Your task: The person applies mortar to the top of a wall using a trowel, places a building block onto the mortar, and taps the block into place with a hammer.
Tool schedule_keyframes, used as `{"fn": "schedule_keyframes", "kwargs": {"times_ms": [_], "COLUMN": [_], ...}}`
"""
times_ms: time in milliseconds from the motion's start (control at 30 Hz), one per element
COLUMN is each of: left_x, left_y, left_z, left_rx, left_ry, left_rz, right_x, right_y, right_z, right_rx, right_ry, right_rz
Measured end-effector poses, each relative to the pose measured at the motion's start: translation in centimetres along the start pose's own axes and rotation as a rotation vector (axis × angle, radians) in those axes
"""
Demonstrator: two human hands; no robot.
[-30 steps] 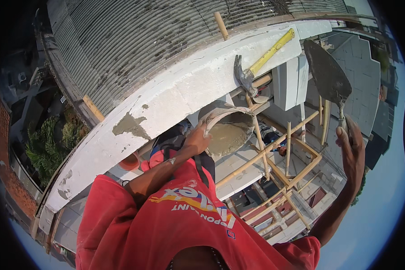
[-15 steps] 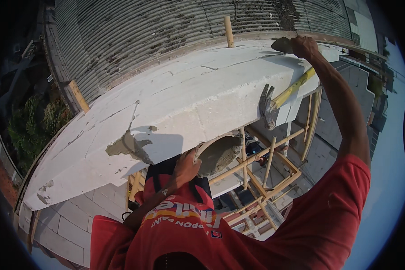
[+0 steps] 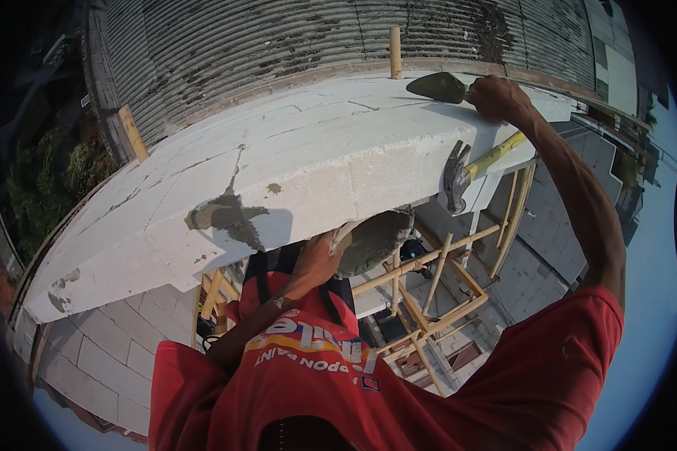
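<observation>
My right hand (image 3: pixel 500 99) is closed round the handle of a trowel (image 3: pixel 438 87), raised over the far top of a white block wall (image 3: pixel 308 143). The trowel's blade points left, with a grey smear on it. Close to my chest, my left hand (image 3: pixel 320 259) grips the rim of a round bowl (image 3: pixel 376 240) of wet grey mortar. A hammer (image 3: pixel 456 177) with a yellow handle lies on the wall, its head hanging at the near edge below my right hand. A patch of grey mortar (image 3: pixel 233 218) sticks to the wall's near edge, left of the bowl.
Bamboo scaffolding (image 3: pixel 429 278) stands below, with a person (image 3: pixel 414 252) partly visible among the poles. Two wooden stakes, one far (image 3: pixel 395 52) and one left (image 3: pixel 133 134), rise behind the wall. Beyond lies a corrugated roof (image 3: pixel 278 52). The wall drops away on the near side.
My right hand has come slightly nearer and turned, so the trowel blade now reaches out to the left. The bowl has tilted and shifted a little right in my left hand.
</observation>
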State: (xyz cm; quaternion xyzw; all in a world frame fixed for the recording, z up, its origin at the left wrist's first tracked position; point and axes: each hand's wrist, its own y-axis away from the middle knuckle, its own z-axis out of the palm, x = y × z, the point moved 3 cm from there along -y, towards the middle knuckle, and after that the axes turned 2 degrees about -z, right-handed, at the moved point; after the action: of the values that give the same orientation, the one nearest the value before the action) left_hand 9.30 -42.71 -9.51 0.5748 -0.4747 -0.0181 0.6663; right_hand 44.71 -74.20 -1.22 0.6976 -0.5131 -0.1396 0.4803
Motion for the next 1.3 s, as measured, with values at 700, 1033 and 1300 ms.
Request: {"fn": "schedule_keyframes", "kwargs": {"times_ms": [700, 1033, 1300], "left_x": [-1.2, -1.8, -1.4], "left_y": [1.6, 2.2, 1.1], "left_z": [-0.2, -0.6, -1.2], "left_rx": [-0.023, -0.058, -0.019], "left_ry": [0.091, 0.091, 0.086], "left_rz": [0.016, -0.047, 0.023], "right_x": [-23.9, -26.8, -19.8], "right_y": [-1.5, 3.4, 13.3], "right_z": [-9.2, -12.4, -12.6], "right_rx": [0.019, 0.097, 0.055], "right_ry": [-0.323, -0.457, -0.871], "right_rz": [-0.561, -0.756, -0.57]}}
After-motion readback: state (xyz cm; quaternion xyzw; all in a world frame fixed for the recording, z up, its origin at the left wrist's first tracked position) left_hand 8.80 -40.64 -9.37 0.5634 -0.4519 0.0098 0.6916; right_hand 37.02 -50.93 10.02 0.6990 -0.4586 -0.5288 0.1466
